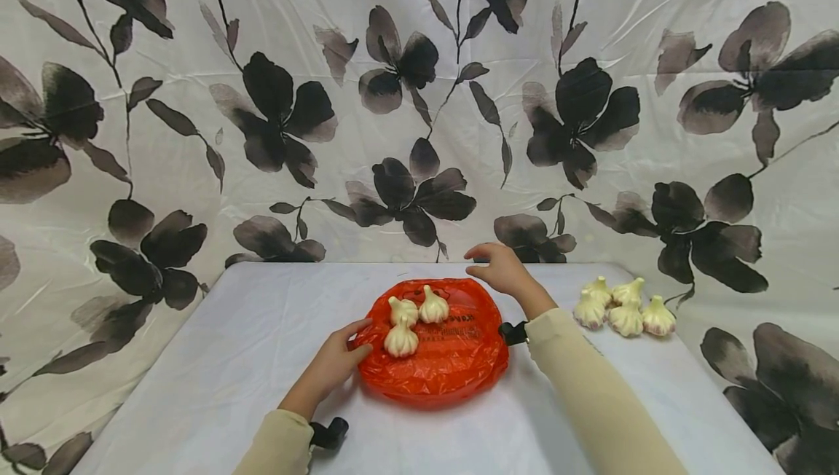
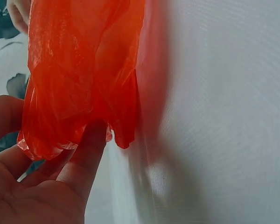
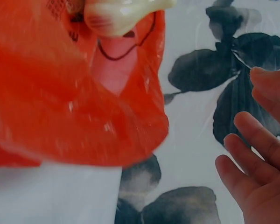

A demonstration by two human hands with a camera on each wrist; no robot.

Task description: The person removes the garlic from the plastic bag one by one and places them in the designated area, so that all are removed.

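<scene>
A red plastic bag (image 1: 452, 369) with dark print sits on the white table, spread wide and rounded. Three garlic bulbs (image 1: 401, 342) lie together on its left and upper part. My left hand (image 1: 328, 366) holds the bag's left edge; in the left wrist view the red plastic (image 2: 79, 70) passes between thumb and fingers. Beyond the bag's upper right edge, my right hand (image 1: 501, 271) hovers with fingers extended and nothing in them. The right wrist view shows that hand (image 3: 266, 163) apart from the bag, with one garlic bulb (image 3: 119, 16) partly visible at the top.
Several more garlic bulbs (image 1: 625, 315) are grouped at the table's right side, near its edge. The white tabletop (image 1: 216, 358) extends around the bag. Behind it hangs a pale cloth (image 1: 314, 162) with dark flowers.
</scene>
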